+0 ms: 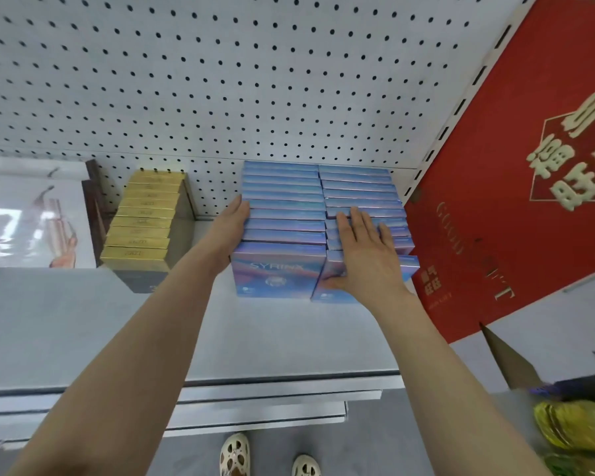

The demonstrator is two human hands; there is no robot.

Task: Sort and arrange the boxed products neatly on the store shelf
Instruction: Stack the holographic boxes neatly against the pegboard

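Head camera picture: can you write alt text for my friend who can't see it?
Two bare hands tidy two rows of blue boxes on a grey store shelf: the left hand presses the left row's side, the right hand lies flat on the right row. Gold boxes stand left, a big red gift box right.

white pegboard back wall [220, 80], dark holes in rows. slotted upright [461, 108] at its right edge. pale grey shelf [289, 338], more shelf edges stepped below. grey floor [193, 455]. even, flat lighting.

"SYRINX" stands on the front blue box [278, 271]. The red gift box [516, 187] bears "GOOD" and large Chinese characters "福" and "旺旺".
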